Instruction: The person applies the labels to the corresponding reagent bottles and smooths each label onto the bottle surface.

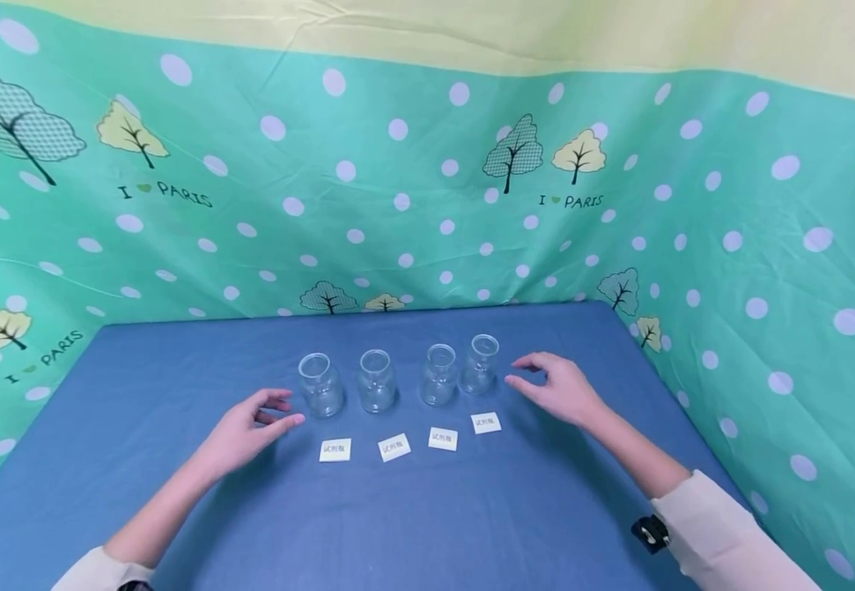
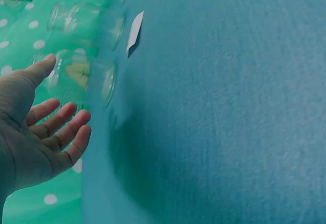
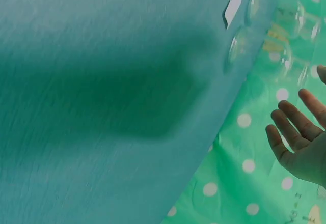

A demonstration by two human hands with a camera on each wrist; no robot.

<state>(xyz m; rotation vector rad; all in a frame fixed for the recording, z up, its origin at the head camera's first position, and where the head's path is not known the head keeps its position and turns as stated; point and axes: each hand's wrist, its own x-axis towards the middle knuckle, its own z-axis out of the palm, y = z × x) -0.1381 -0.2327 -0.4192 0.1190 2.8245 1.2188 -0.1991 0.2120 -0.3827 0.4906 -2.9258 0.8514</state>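
Observation:
Several clear glass jars stand upright and lidless in a row on the blue cloth. My left hand (image 1: 250,428) hovers just left of the leftmost jar (image 1: 321,386), thumb and fingers apart, holding nothing. Right of it stand another jar (image 1: 377,382), a third jar (image 1: 438,376) and the rightmost jar (image 1: 480,365), these last two close together. My right hand (image 1: 556,387) is just right of the rightmost jar, not touching it, its fingers spread from the thumb. In the left wrist view the left hand (image 2: 43,132) has its palm towards the jars; the right hand (image 3: 303,137) shows likewise.
Small white paper labels with handwriting lie in front of the jars: one on the left (image 1: 335,450), a tilted one (image 1: 395,447), one further right (image 1: 443,439) and one at the right end (image 1: 486,423). A green dotted curtain (image 1: 368,197) hangs behind the blue table (image 1: 413,517).

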